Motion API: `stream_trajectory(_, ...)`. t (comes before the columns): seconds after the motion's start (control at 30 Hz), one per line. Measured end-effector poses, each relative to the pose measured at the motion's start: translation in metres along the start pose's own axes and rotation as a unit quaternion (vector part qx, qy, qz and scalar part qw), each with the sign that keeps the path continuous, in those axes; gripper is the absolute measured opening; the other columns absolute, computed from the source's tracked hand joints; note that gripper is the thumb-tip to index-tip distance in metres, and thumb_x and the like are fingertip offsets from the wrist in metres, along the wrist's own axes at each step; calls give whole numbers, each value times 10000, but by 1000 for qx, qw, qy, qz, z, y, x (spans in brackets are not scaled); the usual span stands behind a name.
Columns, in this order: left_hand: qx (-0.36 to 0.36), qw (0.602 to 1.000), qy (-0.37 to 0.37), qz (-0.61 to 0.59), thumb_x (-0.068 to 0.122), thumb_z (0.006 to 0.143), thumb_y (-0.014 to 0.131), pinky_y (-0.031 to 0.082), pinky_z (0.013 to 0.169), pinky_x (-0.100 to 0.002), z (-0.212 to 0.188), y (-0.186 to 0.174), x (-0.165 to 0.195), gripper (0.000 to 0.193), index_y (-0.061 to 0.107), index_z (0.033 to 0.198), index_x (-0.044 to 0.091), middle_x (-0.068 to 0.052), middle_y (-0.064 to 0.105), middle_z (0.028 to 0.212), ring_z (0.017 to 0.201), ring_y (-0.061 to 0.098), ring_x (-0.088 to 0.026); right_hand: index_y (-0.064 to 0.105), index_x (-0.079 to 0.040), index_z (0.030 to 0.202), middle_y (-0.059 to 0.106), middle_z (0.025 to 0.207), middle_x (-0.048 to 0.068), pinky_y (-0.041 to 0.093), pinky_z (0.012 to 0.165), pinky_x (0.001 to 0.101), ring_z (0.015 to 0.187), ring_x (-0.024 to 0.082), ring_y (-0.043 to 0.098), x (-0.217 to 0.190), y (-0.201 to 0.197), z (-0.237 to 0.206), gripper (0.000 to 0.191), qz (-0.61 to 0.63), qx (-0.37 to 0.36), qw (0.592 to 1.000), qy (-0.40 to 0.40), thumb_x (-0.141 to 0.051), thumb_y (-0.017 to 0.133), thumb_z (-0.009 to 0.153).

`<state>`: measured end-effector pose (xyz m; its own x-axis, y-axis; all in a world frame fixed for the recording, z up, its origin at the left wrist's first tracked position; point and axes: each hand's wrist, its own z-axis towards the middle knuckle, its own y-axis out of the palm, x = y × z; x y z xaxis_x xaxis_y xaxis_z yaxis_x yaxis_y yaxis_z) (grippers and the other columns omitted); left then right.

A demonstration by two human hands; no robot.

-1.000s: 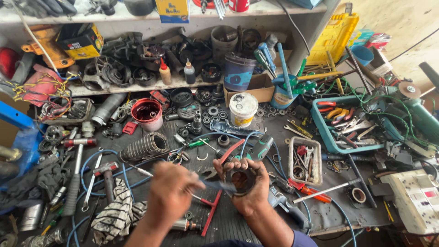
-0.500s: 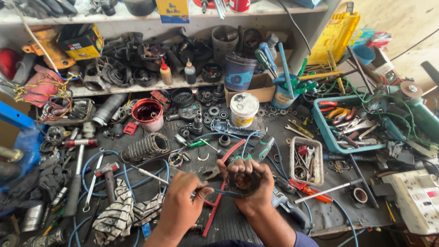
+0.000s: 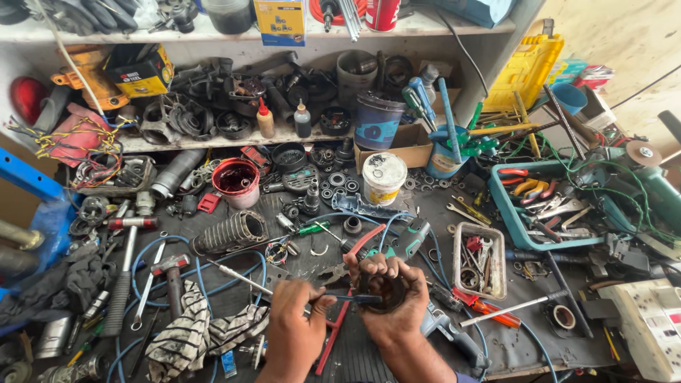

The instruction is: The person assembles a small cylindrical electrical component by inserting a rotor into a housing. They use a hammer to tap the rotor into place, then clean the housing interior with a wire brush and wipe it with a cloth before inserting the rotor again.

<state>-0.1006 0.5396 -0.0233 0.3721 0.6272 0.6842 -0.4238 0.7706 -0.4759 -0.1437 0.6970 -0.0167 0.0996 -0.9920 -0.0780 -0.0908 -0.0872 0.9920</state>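
Dark round motor part [image 3: 386,292], seemingly a metal ring or stator, sits cupped in the right hand [image 3: 394,301] above the tabletop's near edge, fingers closed around its rim. It looks heavy, rigid and probably greasy, so the rim is the safest hold. Left hand [image 3: 294,328] pinches a thin tool [image 3: 349,299] whose tip reaches into it.

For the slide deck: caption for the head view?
Left hand works a screwdriver into a round part held by right hand.

Red bowl [image 3: 236,181], white tub [image 3: 384,179], hammers [image 3: 128,273].
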Motion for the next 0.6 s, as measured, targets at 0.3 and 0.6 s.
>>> stream_trajectory(0.3, 70, 996, 42, 43, 213, 833, 800, 471, 767, -416, 36, -41, -10, 223, 644, 845, 55, -57, 657, 832, 823, 604, -272, 549, -72, 699, 591, 734, 99, 369, 1104, 635, 775, 280, 640, -3, -8, 9, 217, -15, 79, 997, 19, -206, 589, 866)
stream_trajectory(0.6, -18, 994, 20, 108, 113, 710, 823, 449, 758, -455, 32, -33, -16, 243, 607, 785, 31, -119, 625, 803, 832, 583, -335, 549, 47, 1403, 521, 1499, 237, 374, 1084, 478, 1354, 375, 525, -3, 1, 0, 715, -95, -25, 983, 153, -405, 632, 855)
